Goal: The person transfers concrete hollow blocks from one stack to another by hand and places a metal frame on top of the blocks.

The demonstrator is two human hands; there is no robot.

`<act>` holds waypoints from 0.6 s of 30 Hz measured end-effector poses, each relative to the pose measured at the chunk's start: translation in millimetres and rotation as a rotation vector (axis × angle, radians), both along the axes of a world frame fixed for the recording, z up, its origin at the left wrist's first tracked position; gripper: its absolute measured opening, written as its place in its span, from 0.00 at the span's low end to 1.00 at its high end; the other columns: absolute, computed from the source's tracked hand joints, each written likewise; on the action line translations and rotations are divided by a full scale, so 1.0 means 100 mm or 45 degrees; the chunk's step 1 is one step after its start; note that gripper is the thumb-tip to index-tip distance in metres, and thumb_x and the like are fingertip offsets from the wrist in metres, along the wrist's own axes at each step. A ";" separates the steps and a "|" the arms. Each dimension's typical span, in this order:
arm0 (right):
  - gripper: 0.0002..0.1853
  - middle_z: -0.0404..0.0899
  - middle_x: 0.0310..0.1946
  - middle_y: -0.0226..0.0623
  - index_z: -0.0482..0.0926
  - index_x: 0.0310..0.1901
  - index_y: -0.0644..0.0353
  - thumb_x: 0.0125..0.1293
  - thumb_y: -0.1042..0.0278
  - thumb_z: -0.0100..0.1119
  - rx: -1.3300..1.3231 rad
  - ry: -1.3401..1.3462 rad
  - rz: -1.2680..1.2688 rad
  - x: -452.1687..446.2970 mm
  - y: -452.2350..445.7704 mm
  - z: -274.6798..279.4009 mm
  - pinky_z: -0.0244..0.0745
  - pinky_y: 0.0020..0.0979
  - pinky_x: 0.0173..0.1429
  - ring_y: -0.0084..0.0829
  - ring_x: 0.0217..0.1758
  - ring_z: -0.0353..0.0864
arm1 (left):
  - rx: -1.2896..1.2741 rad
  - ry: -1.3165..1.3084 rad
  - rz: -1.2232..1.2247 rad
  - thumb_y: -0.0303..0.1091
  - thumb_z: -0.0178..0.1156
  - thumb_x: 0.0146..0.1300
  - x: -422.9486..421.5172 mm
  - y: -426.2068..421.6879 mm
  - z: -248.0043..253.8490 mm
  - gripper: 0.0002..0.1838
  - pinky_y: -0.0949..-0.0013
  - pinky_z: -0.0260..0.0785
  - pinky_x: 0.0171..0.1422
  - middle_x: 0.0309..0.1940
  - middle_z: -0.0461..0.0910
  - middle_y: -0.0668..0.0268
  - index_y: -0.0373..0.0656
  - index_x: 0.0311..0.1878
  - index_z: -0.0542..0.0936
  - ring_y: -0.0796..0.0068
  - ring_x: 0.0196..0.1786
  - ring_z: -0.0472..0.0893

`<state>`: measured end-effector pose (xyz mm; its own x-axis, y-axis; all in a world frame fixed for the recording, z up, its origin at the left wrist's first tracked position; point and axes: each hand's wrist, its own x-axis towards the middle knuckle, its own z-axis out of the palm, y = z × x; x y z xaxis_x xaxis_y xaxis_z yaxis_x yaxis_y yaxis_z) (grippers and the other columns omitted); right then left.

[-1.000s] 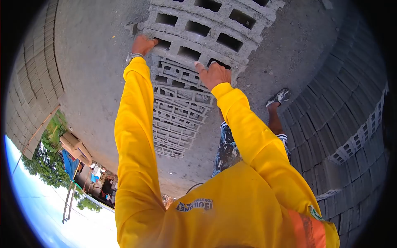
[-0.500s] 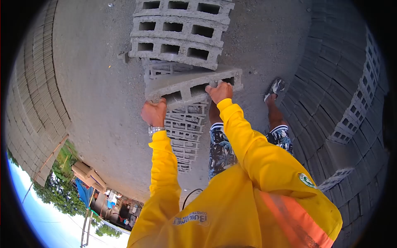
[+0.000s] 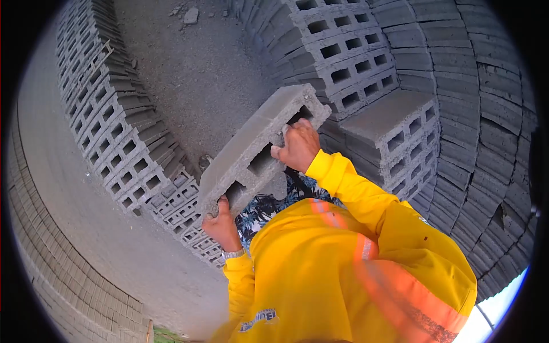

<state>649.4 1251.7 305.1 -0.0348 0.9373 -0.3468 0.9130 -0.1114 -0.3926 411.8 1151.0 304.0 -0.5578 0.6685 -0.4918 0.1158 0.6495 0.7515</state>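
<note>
A grey hollow concrete block (image 3: pixel 251 143) is held tilted in front of my body, its holed face turned toward me. My left hand (image 3: pixel 222 224) grips its lower left end, with fingers in the end hole and a watch at the wrist. Near the block's upper right end, my right hand (image 3: pixel 299 145) is closed on the web between two holes. Just right of the block stands a stack of blocks (image 3: pixel 403 154) with a flat top, next to a taller stack (image 3: pixel 349 51).
A long row of stacked blocks (image 3: pixel 108 131) runs down the left. More blocks (image 3: pixel 480 114) are piled in rows at the right. Gravelly ground (image 3: pixel 189 74) lies between the rows, with a broken chunk (image 3: pixel 191 15) at the top.
The block has come off the left row and is lifted close to my body in both hands. My view has swung right, so the right stacks now stand nearer the middle.
</note>
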 end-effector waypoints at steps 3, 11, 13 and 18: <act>0.24 0.81 0.27 0.57 0.82 0.31 0.74 0.47 0.54 0.70 0.197 -0.078 -0.125 0.97 0.16 0.52 0.70 0.46 0.59 0.55 0.41 0.79 | -0.048 -0.062 -0.245 0.38 0.70 0.59 0.77 0.28 0.17 0.21 0.64 0.73 0.44 0.35 0.86 0.53 0.22 0.39 0.82 0.68 0.35 0.82; 0.22 0.81 0.28 0.58 0.80 0.27 0.75 0.46 0.57 0.70 0.274 -0.284 -0.341 3.11 0.37 0.99 0.73 0.45 0.55 0.56 0.37 0.80 | -0.051 -0.066 -0.810 0.52 0.69 0.62 2.63 0.88 0.59 0.32 0.60 0.61 0.28 0.17 0.70 0.56 0.30 0.21 0.70 0.73 0.25 0.68; 0.24 0.81 0.31 0.62 0.82 0.33 0.77 0.46 0.57 0.69 0.272 -0.295 -0.375 3.49 0.35 0.98 0.75 0.46 0.53 0.59 0.40 0.81 | 0.013 -0.090 -0.850 0.53 0.68 0.62 2.96 0.86 0.55 0.34 0.61 0.57 0.26 0.15 0.64 0.61 0.32 0.18 0.67 0.77 0.24 0.62; 0.28 0.81 0.35 0.64 0.81 0.39 0.80 0.46 0.57 0.70 0.052 -0.282 -0.427 4.10 0.35 0.94 0.75 0.45 0.54 0.57 0.43 0.81 | -0.012 -0.122 -0.932 0.54 0.67 0.62 3.55 0.83 0.52 0.33 0.56 0.61 0.27 0.15 0.67 0.50 0.31 0.20 0.69 0.56 0.22 0.68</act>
<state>1059.0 1286.5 398.6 0.3464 0.8972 -0.2739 0.8917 -0.4056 -0.2009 767.0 1233.6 355.7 0.0754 0.8485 -0.5237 0.4560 0.4377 0.7749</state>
